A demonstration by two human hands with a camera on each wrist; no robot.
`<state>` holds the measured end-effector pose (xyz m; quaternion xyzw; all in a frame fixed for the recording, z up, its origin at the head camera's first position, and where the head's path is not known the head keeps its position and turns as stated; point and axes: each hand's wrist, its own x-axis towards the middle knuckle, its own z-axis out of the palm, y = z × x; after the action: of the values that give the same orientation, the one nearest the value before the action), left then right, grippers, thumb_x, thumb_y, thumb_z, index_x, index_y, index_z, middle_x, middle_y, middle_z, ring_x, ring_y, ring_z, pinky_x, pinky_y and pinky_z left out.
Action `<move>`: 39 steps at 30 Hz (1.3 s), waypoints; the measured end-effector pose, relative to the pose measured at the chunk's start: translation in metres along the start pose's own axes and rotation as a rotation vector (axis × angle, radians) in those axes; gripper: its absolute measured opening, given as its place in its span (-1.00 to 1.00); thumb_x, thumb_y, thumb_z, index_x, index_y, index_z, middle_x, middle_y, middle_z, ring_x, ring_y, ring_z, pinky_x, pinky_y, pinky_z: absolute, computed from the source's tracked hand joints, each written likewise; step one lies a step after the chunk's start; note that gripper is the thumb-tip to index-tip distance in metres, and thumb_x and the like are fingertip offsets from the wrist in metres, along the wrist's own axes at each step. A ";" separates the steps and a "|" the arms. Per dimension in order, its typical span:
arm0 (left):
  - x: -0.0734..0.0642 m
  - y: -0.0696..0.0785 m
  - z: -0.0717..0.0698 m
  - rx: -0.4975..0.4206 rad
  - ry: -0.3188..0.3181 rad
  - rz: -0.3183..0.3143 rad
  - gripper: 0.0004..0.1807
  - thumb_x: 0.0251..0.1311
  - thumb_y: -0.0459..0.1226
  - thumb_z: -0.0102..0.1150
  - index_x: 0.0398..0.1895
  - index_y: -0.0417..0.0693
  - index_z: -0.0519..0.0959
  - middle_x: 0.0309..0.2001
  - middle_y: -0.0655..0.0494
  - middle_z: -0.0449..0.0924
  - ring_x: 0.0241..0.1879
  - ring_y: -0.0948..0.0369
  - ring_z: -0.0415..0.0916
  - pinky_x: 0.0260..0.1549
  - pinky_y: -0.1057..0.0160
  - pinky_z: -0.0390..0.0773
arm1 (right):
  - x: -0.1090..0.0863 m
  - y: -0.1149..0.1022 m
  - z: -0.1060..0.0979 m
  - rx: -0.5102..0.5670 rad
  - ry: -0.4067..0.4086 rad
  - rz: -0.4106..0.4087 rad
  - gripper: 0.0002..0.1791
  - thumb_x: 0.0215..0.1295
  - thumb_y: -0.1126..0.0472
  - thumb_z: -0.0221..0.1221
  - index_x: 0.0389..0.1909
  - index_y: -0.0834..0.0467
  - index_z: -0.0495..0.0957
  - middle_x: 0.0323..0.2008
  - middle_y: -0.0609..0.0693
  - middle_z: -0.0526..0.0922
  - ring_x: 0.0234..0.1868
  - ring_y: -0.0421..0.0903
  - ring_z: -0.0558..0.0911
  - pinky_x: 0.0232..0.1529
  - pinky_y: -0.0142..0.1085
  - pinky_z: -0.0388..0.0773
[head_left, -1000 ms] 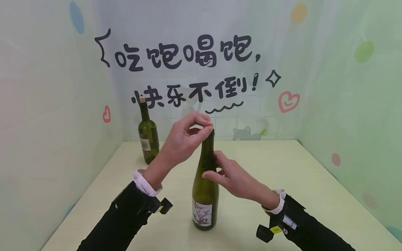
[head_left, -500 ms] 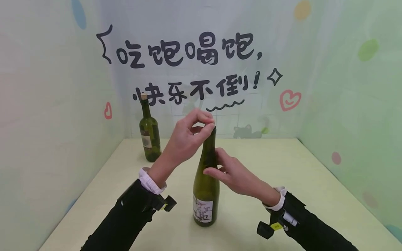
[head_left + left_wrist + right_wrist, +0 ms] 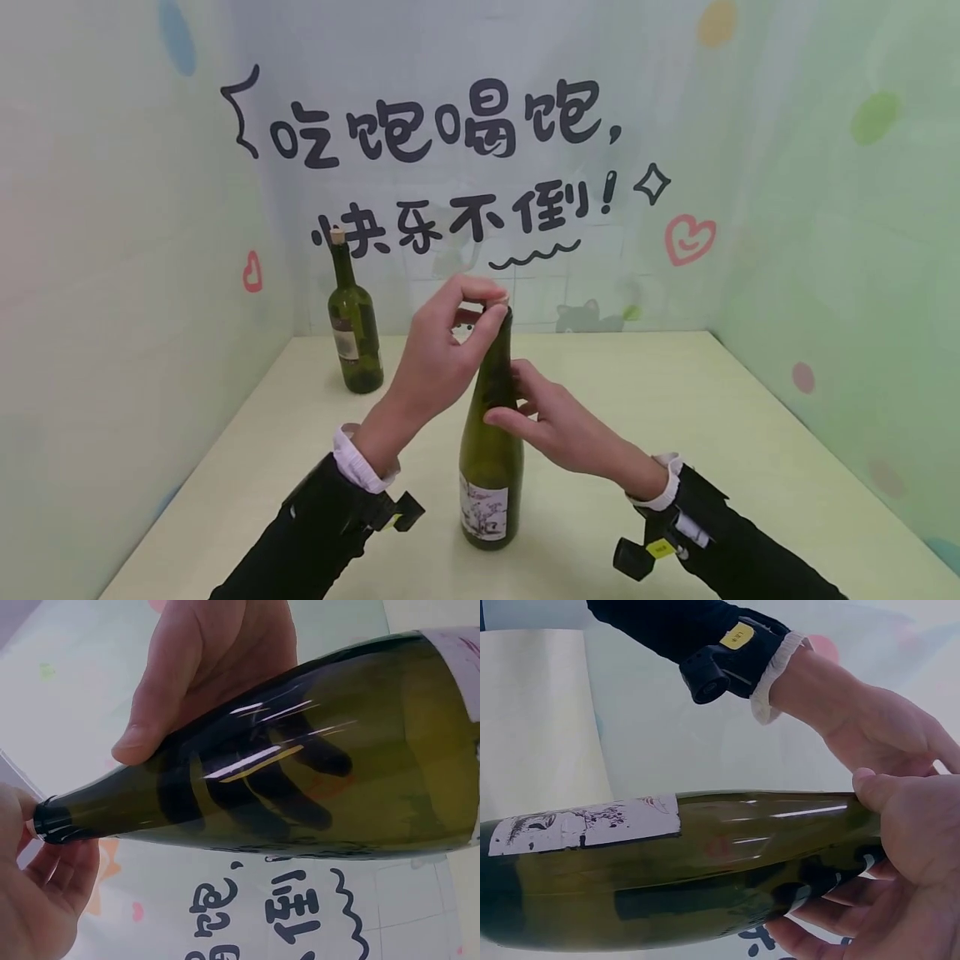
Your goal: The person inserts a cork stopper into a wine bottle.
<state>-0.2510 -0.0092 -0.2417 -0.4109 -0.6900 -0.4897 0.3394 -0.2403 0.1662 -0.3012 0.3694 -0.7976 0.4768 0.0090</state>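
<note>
A green glass wine bottle (image 3: 491,467) with a pale label printed with branches stands upright in the middle of the table in the head view. My left hand (image 3: 442,358) pinches a small light-coloured cork (image 3: 504,300) at the bottle's mouth, mostly covered by thumb and forefinger. How deep the cork sits is hard to see. My right hand (image 3: 566,425) grips the bottle below the neck, thumb on the near side. In the left wrist view the right hand's fingers (image 3: 281,795) show through the glass, wrapped behind it.
A second green bottle (image 3: 358,342), with a cork (image 3: 337,237) in its top, stands at the back left of the pale table (image 3: 615,383). Printed walls (image 3: 810,250) enclose the table on the left, right and back.
My left hand has turned a little at the bottle's mouth, its wrist now lower and further right than a second ago. The right hand keeps its grip. The head view shifts slightly.
</note>
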 end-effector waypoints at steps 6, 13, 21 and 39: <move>-0.004 0.003 -0.006 0.059 0.004 0.040 -0.70 0.32 -0.29 0.07 0.10 -0.13 0.47 0.04 0.13 0.48 -0.04 0.22 0.46 -0.17 0.26 0.56 | 0.002 0.006 -0.003 0.011 -0.027 -0.013 -0.44 0.32 0.05 0.17 0.27 0.02 0.21 0.08 -0.11 0.50 0.00 -0.18 0.57 -0.03 -0.26 0.54; -0.022 -0.001 -0.015 0.121 -0.024 -0.048 -0.55 0.31 -0.27 0.10 0.25 -0.11 0.39 0.11 0.14 0.47 -0.03 0.23 0.49 -0.13 0.25 0.55 | -0.004 -0.004 -0.002 -0.039 -0.039 0.004 -0.36 0.28 0.13 0.22 0.31 0.06 0.16 0.07 -0.06 0.53 -0.02 -0.11 0.56 -0.08 -0.22 0.54; -0.043 -0.008 -0.023 0.166 -0.085 -0.186 -0.54 0.30 -0.21 0.12 0.25 -0.08 0.39 0.09 0.16 0.48 -0.03 0.27 0.50 -0.08 0.26 0.53 | -0.008 -0.005 -0.001 -0.060 -0.032 -0.014 -0.28 0.21 0.18 0.28 0.33 0.10 0.15 0.08 -0.03 0.53 0.00 -0.10 0.55 -0.07 -0.21 0.53; -0.097 -0.022 -0.017 0.119 -0.386 -0.483 -0.24 0.13 0.19 0.14 0.34 0.06 0.28 0.22 0.34 0.31 0.14 0.28 0.36 -0.01 0.18 0.48 | -0.031 0.033 -0.014 -0.137 -0.109 0.028 -0.08 0.05 -0.02 0.38 0.41 0.02 0.13 0.17 -0.10 0.46 0.18 -0.13 0.45 0.06 -0.12 0.46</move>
<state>-0.2278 -0.0522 -0.3304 -0.3002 -0.8468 -0.4277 0.0994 -0.2424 0.2034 -0.3301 0.3820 -0.8328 0.4004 -0.0160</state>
